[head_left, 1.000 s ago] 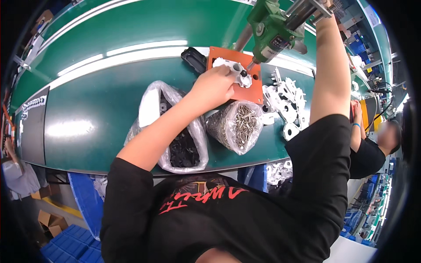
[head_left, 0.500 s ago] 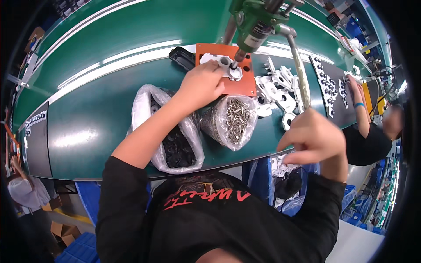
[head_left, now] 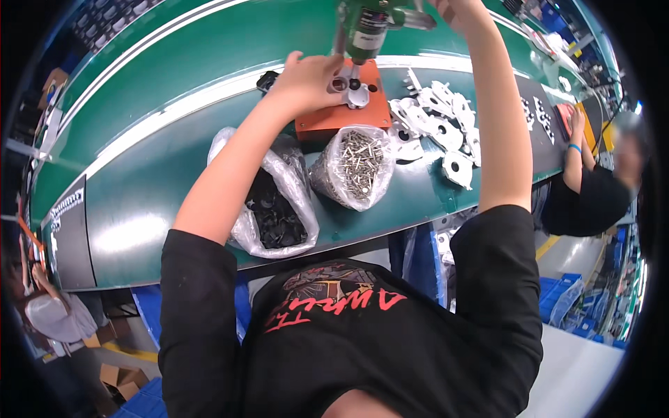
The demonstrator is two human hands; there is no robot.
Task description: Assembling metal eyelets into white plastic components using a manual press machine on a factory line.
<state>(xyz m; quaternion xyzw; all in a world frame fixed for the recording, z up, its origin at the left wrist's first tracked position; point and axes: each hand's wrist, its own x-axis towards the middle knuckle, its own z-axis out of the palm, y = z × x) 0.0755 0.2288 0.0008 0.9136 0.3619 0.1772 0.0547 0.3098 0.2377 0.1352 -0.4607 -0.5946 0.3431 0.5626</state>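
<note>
My left hand (head_left: 306, 85) grips a white plastic part (head_left: 358, 96) on the orange block (head_left: 334, 122), thumb and fingers at its left side. Directly over the part hangs the green hand press (head_left: 367, 35), its slim ram reaching down near a small black round piece (head_left: 355, 84). Up at the top edge, my right hand (head_left: 456, 12) is closed beside the press's lever arm (head_left: 417, 19); the handle and part of that hand lie out of view. Just below the block stands a clear bag of metal pins (head_left: 360, 166).
A plastic bag (head_left: 303, 209) of black parts lies left of the pins. White plastic parts (head_left: 442, 129) are heaped on the right of the table. A black tray (head_left: 266, 81) sits behind my left hand. At the far right, a co-worker's hands (head_left: 577, 125) are busy.
My right hand has risen from near the table's front edge to the top, and the lever has swung up with it. My left hand stays at the white part. The whole view has shifted.
</note>
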